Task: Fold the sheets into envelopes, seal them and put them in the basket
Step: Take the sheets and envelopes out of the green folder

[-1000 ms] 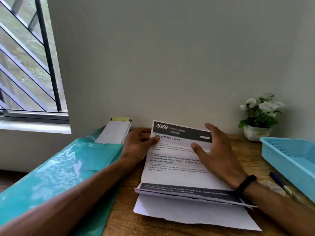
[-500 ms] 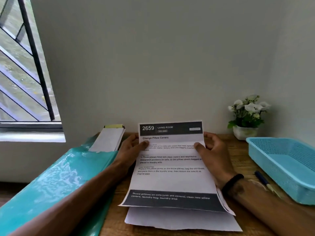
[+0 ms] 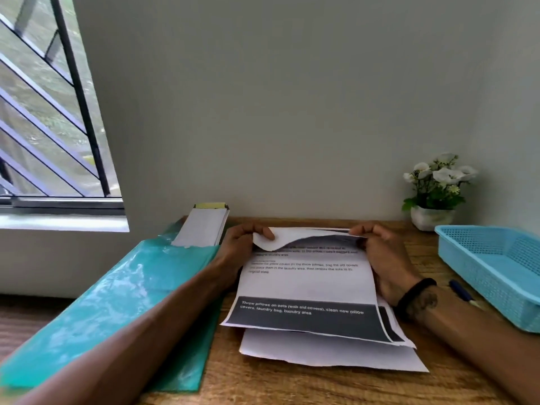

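A printed sheet (image 3: 306,285) with a dark band along its near edge lies on a stack of white sheets (image 3: 327,352) on the wooden desk. Its far edge curls over toward me, white back showing. My left hand (image 3: 242,244) pinches the far left corner, and my right hand (image 3: 380,252) pinches the far right corner. A light blue plastic basket (image 3: 493,270) stands at the right, with nothing visible inside it.
A teal folder (image 3: 117,311) lies at the left with a pack of white envelopes (image 3: 203,229) at its far end. A blue pen (image 3: 463,293) lies between my right wrist and the basket. A small potted plant (image 3: 435,194) stands against the wall.
The sheet's top edge, upright half a second ago, now bends over toward me. Both hands have shifted from the sheet's sides to its far corners.
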